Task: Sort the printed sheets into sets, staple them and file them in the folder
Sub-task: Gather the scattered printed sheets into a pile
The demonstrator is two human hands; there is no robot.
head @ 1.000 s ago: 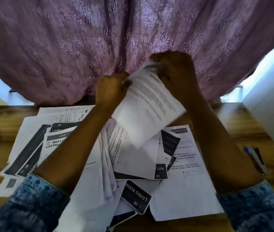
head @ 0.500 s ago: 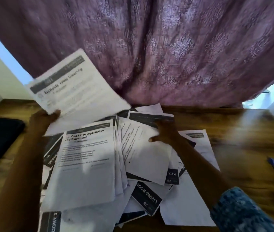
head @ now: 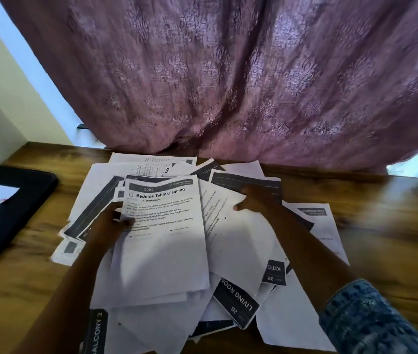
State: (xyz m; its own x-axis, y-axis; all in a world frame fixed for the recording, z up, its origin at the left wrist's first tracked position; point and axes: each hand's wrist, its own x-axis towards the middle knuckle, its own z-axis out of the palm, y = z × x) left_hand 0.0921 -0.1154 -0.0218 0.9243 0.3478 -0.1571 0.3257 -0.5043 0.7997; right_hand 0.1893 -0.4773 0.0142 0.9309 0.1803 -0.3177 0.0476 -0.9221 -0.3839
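Wooden table (head: 361,200), left hand (head: 112,226) pinching top sheet (head: 167,251) (left edge), right hand (head: 254,200) flat on pile (head: 299,315).

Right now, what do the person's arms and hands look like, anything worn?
The left hand and right hand are bare: no gloves, no watch visible. The right arm wears a blue patterned sleeve with a pale stitched cuff, ending well up the forearm. The left forearm is bare as far as the frame shows.

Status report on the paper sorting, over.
Left hand pinches Bedside Table Cleaning sheet at its edge. Right hand flat on loose pile. Black folder apart at left, nothing blocking.
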